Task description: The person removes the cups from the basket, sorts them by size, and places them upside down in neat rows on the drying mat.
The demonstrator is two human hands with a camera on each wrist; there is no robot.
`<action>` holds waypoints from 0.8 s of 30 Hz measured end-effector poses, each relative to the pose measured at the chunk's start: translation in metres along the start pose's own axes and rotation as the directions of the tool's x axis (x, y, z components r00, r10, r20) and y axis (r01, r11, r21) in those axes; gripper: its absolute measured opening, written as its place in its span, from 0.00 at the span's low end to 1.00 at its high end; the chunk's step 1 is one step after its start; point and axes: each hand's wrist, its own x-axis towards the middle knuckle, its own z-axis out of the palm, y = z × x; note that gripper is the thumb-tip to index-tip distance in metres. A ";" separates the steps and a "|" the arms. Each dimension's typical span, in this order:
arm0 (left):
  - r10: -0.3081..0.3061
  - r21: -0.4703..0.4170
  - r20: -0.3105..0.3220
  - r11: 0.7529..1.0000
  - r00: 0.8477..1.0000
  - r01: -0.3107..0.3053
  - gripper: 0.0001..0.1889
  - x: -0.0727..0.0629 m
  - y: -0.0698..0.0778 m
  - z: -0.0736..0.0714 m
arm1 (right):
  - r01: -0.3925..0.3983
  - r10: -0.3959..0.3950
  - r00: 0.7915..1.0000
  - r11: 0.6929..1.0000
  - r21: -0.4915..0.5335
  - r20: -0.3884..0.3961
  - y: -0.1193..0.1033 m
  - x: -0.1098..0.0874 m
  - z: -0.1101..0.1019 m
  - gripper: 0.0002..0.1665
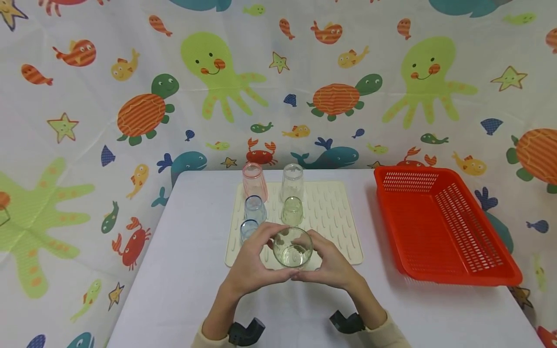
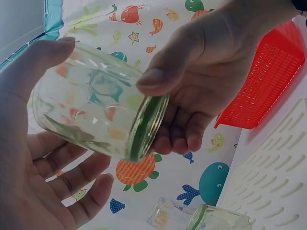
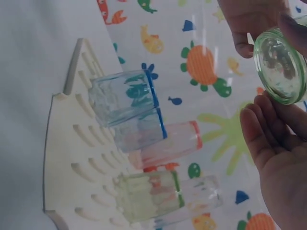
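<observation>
A pale green-tinted drinking glass point(image 1: 293, 247) with a green rim is held up between both hands, its round mouth facing the head camera. My left hand point(image 1: 252, 268) grips its left side; in the left wrist view the thumb lies along the wall near one end. My right hand point(image 1: 332, 266) holds the other side, its thumb on the green rim point(image 2: 145, 127) in that view. Behind them, on a cream drying mat point(image 1: 330, 217), stand two blue-rimmed glasses point(image 1: 255, 210), a green-rimmed glass point(image 1: 292, 212), a tall red-tinted glass point(image 1: 254, 183) and a tall clear glass point(image 1: 293, 183).
To the right of the mat, a red plastic basket point(image 1: 417, 227) with slotted walls sits on the white tablecloth point(image 1: 183, 270). A curtain point(image 1: 278, 92) printed with sea animals hangs behind the table. Each wrist wears a small black camera point(image 1: 247, 332).
</observation>
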 end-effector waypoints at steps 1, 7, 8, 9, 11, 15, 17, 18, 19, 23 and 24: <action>0.002 0.000 -0.004 1.000 1.000 -0.002 0.39 -0.001 0.000 -0.001 | 0.015 -0.015 1.000 1.000 0.010 -0.005 0.001 0.000 0.000 0.39; -0.037 0.014 -0.010 0.999 0.999 0.037 0.40 -0.008 -0.002 -0.006 | 0.129 -0.126 0.991 0.987 0.097 -0.041 0.007 -0.003 -0.004 0.35; -0.048 0.015 -0.008 0.999 0.999 0.049 0.40 -0.009 -0.003 -0.007 | 0.153 -0.149 0.988 0.982 0.112 -0.047 0.009 -0.004 -0.005 0.36; -0.056 0.014 -0.006 0.998 0.998 0.056 0.41 -0.011 -0.003 -0.008 | 0.176 -0.170 0.984 0.977 0.124 -0.054 0.010 -0.004 -0.006 0.36; -0.071 0.011 0.000 0.997 0.998 0.071 0.41 -0.013 -0.005 -0.010 | 0.218 -0.210 0.975 0.966 0.142 -0.071 0.012 -0.005 -0.008 0.37; -0.098 0.015 0.012 0.995 0.995 0.097 0.44 -0.018 -0.008 -0.012 | 0.266 -0.253 0.962 0.950 0.164 -0.100 0.012 -0.005 -0.011 0.38; -0.112 0.013 0.012 0.994 0.994 0.112 0.47 -0.021 -0.009 -0.013 | 0.274 -0.259 0.960 0.947 0.166 -0.108 0.011 -0.005 -0.013 0.37; -0.120 0.012 0.011 0.993 0.993 0.120 0.49 -0.022 -0.009 -0.013 | 0.271 -0.255 0.961 0.949 0.163 -0.109 0.010 -0.005 -0.014 0.37; -0.127 0.010 0.010 0.992 0.992 0.127 0.50 -0.023 -0.009 -0.014 | 0.262 -0.247 0.963 0.952 0.156 -0.109 0.008 -0.005 -0.015 0.36; -0.153 0.014 0.000 0.988 0.988 0.153 0.54 -0.027 -0.008 -0.017 | 0.209 -0.198 0.975 0.972 0.108 -0.101 0.001 -0.007 -0.020 0.38; -0.157 0.016 -0.004 0.987 0.988 0.157 0.54 -0.028 -0.008 -0.017 | 0.196 -0.186 0.977 0.976 0.095 -0.100 0.000 -0.007 -0.021 0.38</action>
